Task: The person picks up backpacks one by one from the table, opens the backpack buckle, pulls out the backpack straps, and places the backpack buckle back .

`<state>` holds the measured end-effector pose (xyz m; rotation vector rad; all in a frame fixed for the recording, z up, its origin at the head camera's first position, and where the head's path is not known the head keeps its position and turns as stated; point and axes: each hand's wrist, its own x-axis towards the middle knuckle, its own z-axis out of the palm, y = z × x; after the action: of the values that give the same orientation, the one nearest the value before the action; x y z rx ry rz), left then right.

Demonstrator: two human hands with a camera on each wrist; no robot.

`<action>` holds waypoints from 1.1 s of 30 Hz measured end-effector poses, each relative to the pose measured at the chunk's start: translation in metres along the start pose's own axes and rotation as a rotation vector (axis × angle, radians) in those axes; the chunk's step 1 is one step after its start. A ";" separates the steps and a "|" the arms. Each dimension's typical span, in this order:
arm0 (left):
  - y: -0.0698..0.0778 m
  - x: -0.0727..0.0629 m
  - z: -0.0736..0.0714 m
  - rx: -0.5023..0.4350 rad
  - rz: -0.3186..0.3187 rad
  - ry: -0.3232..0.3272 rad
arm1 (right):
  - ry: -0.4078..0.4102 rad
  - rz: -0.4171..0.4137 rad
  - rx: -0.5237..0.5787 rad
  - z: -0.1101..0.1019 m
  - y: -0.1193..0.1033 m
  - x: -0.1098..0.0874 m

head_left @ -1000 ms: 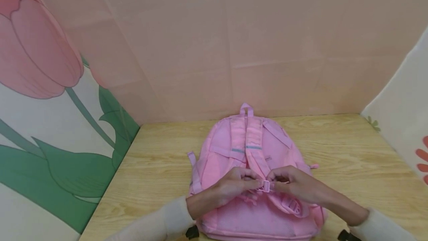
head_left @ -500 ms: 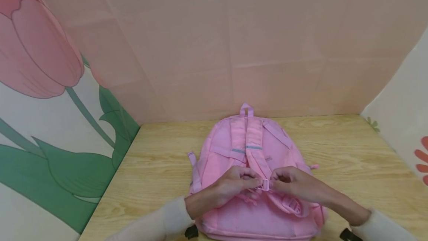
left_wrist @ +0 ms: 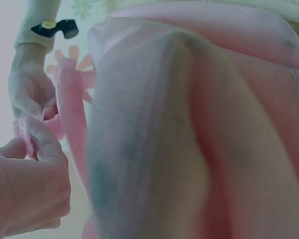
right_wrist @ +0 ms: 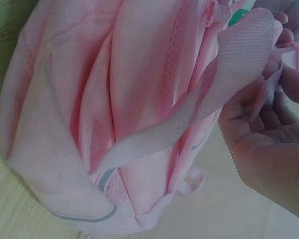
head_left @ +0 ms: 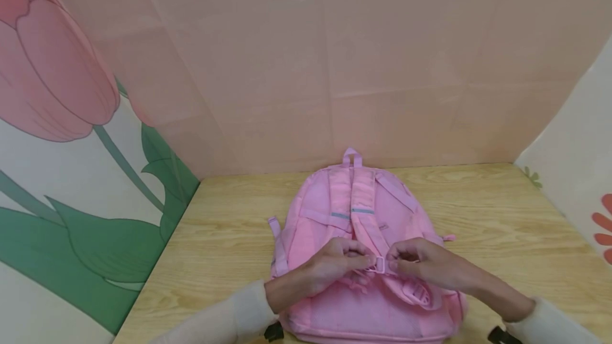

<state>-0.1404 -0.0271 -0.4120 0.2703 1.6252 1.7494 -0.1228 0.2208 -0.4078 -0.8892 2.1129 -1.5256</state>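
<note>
Table [head_left: 229,227] in front of wall [head_left: 268,68]. Pink backpack [head_left: 339,315] is set on the table, back panel turned toward the person, top loop [head_left: 353,157] on the wall side. Two shoulder straps [head_left: 364,190] are laid side by side down the panel. A length of webbing [right_wrist: 164,132] is seen hanging loose in the right wrist view.

Both hands are brought close together over the lower panel. The buckle [head_left: 380,265] is pinched at its left side between thumb and fingers of the left hand [head_left: 337,267]; just to its right, a thin strap [right_wrist: 273,82] is pinched by the right hand [head_left: 425,264].

Step in hand, as judged: buckle and strap being worked against each other. Whether fastened or loose cannot be told. Next move seems to call for the buckle held steady and the strap kept aligned.
</note>
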 end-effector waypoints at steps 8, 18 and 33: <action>-0.003 0.002 0.003 0.010 0.016 0.006 | -0.007 -0.054 0.025 0.006 -0.001 0.003; -0.003 0.002 0.005 0.010 0.023 0.009 | -0.003 -0.047 0.048 0.009 -0.004 0.005; -0.003 -0.001 0.000 -0.022 0.043 0.004 | 0.017 -0.019 -0.033 0.001 -0.002 -0.001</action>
<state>-0.1385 -0.0280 -0.4143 0.2933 1.6134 1.8002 -0.1210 0.2200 -0.4068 -0.9131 2.1536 -1.5161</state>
